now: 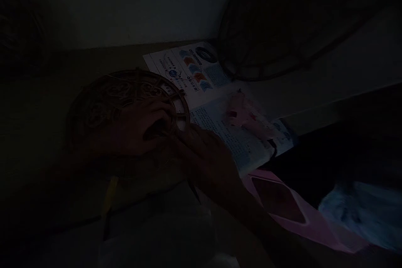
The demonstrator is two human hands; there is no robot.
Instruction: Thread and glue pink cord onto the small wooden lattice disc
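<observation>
The picture is very dark. A round brown openwork frame with curled ornaments inside its rim lies on the table. Across the middle of it rests my left hand, its fingers bent toward the right side of the rim. My right hand meets the rim's lower right, with its fingertips close to those of my left hand. Both hands have their fingers closed around the rim area. Any small piece between the fingertips is too dark to make out.
Printed sheets lie beyond the frame, with a pink glue gun on them. A large round frame leans at the back right. A pink box is at the lower right, and a yellow item at the front edge.
</observation>
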